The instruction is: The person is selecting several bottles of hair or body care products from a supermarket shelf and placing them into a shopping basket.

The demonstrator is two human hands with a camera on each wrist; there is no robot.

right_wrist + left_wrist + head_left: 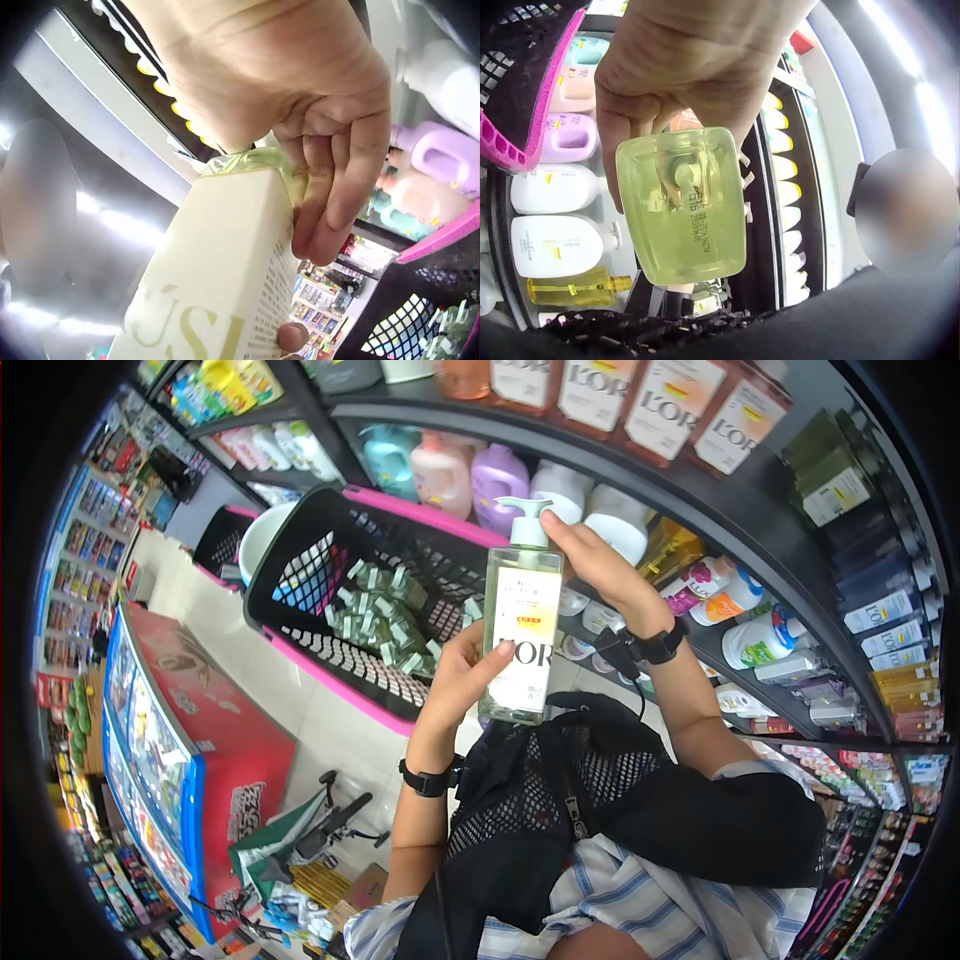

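A clear, pale-green pump bottle (523, 630) with a white label and a mint pump head stands nearly upright before the chest. My left hand (463, 678) grips its lower side, thumb across the label and fingers behind. At the neck, my right hand (600, 560) holds the bottle, its thumb beside the pump and its fingers curled behind the shoulder. The left wrist view looks onto the bottle's base (682, 240), stamped with printed digits. In the right wrist view, a printed label (217, 247) covers the near faces.
A black basket with a pink rim (310, 668) holds several small green bottles (385, 615). Shelves beside it carry a purple jug (497, 485) and amber pump bottles (670, 410). A red-sided chest freezer (215, 710) and a folded bike (320, 830) stand at left.
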